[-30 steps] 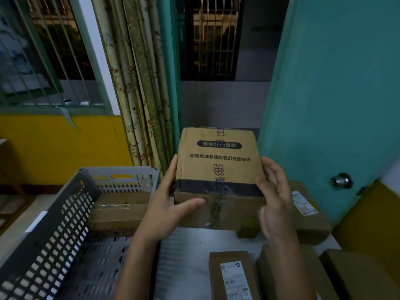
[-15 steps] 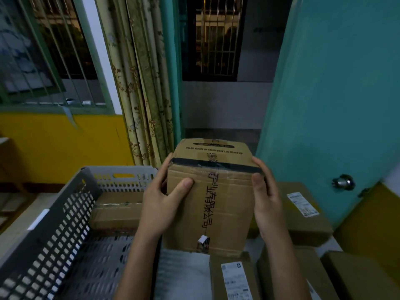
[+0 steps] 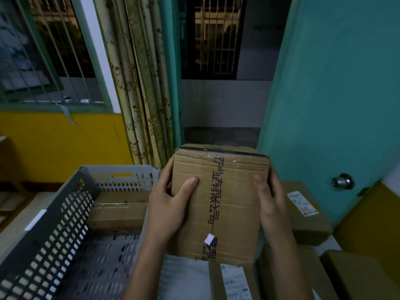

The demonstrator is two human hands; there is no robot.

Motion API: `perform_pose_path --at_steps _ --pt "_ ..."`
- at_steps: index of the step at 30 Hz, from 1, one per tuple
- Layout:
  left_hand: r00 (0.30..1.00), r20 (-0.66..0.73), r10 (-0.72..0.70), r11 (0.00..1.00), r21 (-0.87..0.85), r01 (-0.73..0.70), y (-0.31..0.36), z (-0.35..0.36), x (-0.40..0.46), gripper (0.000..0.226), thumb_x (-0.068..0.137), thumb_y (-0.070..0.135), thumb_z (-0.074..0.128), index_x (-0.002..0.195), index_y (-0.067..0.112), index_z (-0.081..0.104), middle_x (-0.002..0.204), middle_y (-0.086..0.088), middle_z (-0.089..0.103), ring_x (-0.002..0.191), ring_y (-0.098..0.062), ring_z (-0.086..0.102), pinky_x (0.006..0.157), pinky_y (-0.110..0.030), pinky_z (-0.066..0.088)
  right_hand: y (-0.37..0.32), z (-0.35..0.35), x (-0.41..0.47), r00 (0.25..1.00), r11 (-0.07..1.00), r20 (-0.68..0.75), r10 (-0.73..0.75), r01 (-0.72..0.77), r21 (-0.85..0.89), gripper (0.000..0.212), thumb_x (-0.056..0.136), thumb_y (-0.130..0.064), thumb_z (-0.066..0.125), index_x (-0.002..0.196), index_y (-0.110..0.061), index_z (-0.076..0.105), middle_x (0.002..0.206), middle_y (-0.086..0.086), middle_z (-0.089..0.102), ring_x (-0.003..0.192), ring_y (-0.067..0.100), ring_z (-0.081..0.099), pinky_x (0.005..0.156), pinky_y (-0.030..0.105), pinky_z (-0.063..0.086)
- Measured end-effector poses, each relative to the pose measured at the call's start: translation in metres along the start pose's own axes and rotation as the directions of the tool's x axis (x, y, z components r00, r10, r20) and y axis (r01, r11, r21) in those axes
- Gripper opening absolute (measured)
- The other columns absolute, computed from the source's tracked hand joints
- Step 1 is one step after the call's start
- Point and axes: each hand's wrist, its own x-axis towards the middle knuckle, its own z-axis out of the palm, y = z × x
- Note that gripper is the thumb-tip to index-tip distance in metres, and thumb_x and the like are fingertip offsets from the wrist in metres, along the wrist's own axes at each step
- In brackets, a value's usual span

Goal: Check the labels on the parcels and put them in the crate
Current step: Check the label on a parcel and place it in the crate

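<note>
Door (image 3: 337, 87): teal, standing just right of the held parcel, its knob (image 3: 342, 181) above the right-hand parcels.
Crate (image 3: 54, 224): grey perforated plastic, left of the hands; its right rim runs just beside the left forearm. 1 flat parcel (image 3: 119, 213) lies against its far wall; the near floor of the crate shows bare mesh.
Bench (image 3: 184, 278): a pale strip shows between the crate and the near parcels.
Held parcel (image 3: 218, 202): brown cardboard box raised above the bench, between crate and door, a printed seam running down its facing side and black tape along its top edge.
Waiting parcels: 1 with a white label (image 3: 303, 203) behind the right hand, 1 labelled (image 3: 234, 282) at the near edge, more at lower right.
Left hand (image 3: 171, 204): fingers wrapped round the box's left edge, thumb pressed on the front.
Right hand (image 3: 270, 204): fingers clamped round the right edge, thumb on the front.
</note>
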Motion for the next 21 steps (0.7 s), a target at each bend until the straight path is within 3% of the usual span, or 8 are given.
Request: perform_pose_path --at_steps 2,5,9,12,16,19,21 --pt "1.0 0.005 0.015 1.0 0.016 -0.015 0.0 0.002 0.001 0.068 0.086 0.046 0.071 0.149 0.041 0.046 0.131 0.017 0.066 0.116 -0.001 0.065 0.089 -0.03 0.059 0.001 0.001 0.001 1.0 1.0 -0.024 -0.007 0.007 0.016 0.068 0.083 -0.063 0.057 0.142 -0.031 0.052 0.123 -0.014 0.07 0.112 0.009 0.067 0.096 0.043 0.054" --pt "1.0 -0.024 0.011 1.0 0.015 -0.01 0.002 0.005 0.001 0.065 0.087 0.047 0.07 0.147 0.04 0.048 0.131 0.018 0.065 0.116 0.001 0.063 0.091 -0.03 0.058 0.007 -0.002 0.001 0.999 0.998 0.023 0.029 -0.03 0.051 0.063 0.078 -0.068 0.065 0.136 -0.048 0.051 0.127 -0.017 0.067 0.117 0.009 0.065 0.096 0.044 0.055" --pt "0.995 -0.075 -0.059 0.998 -0.015 0.058 0.007 0.003 0.005 0.05 0.078 0.057 0.073 0.123 0.055 0.051 0.118 0.028 0.063 0.106 0.01 0.063 0.081 -0.022 0.056 0.013 -0.003 -0.003 0.985 0.986 0.13 0.109 -0.124 0.109 0.054 0.076 -0.062 0.069 0.125 -0.072 0.049 0.127 -0.021 0.066 0.117 0.011 0.066 0.087 0.037 0.059" --pt "0.994 0.049 -0.098 0.993 -0.055 0.101 0.006 -0.001 0.002 0.055 0.079 0.057 0.08 0.124 0.063 0.049 0.12 0.028 0.064 0.107 0.004 0.066 0.075 -0.023 0.059 0.017 -0.001 -0.002 0.993 0.967 0.038 0.111 -0.117 0.228 0.058 0.086 -0.045 0.063 0.141 -0.052 0.048 0.128 -0.012 0.068 0.115 0.018 0.068 0.086 0.042 0.057" --pt "0.959 0.266 -0.097 0.978 -0.155 0.142 0.001 -0.006 -0.005 0.074 0.073 0.052 0.078 0.134 0.068 0.04 0.13 0.037 0.058 0.12 0.002 0.061 0.085 -0.02 0.057 0.012 -0.004 0.001 0.992 0.953 -0.079 0.094 -0.067 0.296 0.055 0.086 -0.036 0.063 0.14 -0.037 0.053 0.125 -0.007 0.07 0.111 0.019 0.07 0.085 0.043 0.057" --pt "0.962 0.258 -0.087 0.96 -0.236 0.15 0.002 -0.007 -0.006 0.073 0.069 0.048 0.078 0.13 0.072 0.046 0.134 0.032 0.059 0.122 -0.001 0.061 0.085 -0.022 0.057 0.008 -0.003 0.004 0.988 0.955 -0.13 0.079 -0.037 0.295 0.052 0.083 -0.034 0.067 0.133 -0.037 0.055 0.119 -0.015 0.07 0.107 0.014 0.07 0.08 0.035 0.061" --pt "0.978 0.197 -0.07 0.953 -0.278 0.124 0.002 -0.004 -0.004 0.071 0.074 0.037 0.08 0.134 0.062 0.05 0.132 0.028 0.063 0.119 -0.004 0.064 0.083 -0.024 0.058 0.006 -0.003 0.006 0.988 0.964 -0.137 0.071 -0.033 0.263 0.046 0.082 -0.035 0.066 0.126 -0.036 0.055 0.11 -0.02 0.071 0.102 0.011 0.071 0.072 0.029 0.06"
